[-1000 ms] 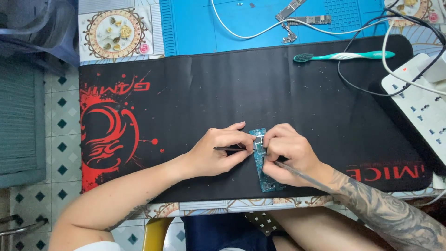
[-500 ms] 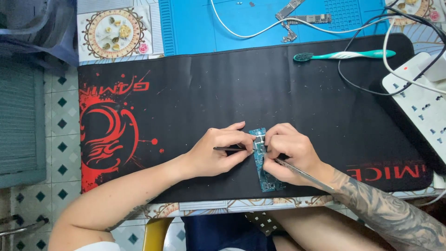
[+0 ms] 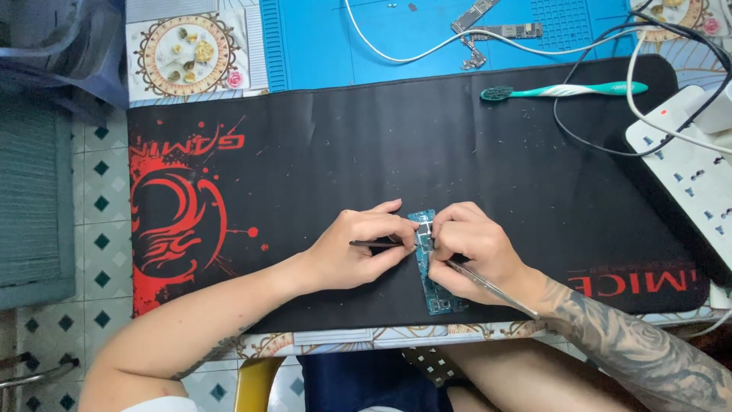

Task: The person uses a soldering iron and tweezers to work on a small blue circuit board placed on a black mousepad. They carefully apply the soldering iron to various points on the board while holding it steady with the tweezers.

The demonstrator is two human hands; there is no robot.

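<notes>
Narrow blue-green circuit board (image 3: 433, 267), lying lengthwise on a black desk mat with red print (image 3: 305, 152). Left hand (image 3: 354, 252): grip on a thin dark tool (image 3: 375, 244), tip at the board's upper end. Right hand (image 3: 473, 252): grip on slim metal tweezers (image 3: 488, 286), pressed against the board. Teal toothbrush (image 3: 564, 91) and white power strip (image 3: 690, 172) well apart, at the mat's far edge.

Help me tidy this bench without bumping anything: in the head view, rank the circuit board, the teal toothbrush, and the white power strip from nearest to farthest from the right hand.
1. circuit board: under the right hand, touching its fingers.
2. teal toothbrush: at the mat's far edge, up and to the right.
3. white power strip: at the right edge, only slightly farther; these last two are close to call.
</notes>
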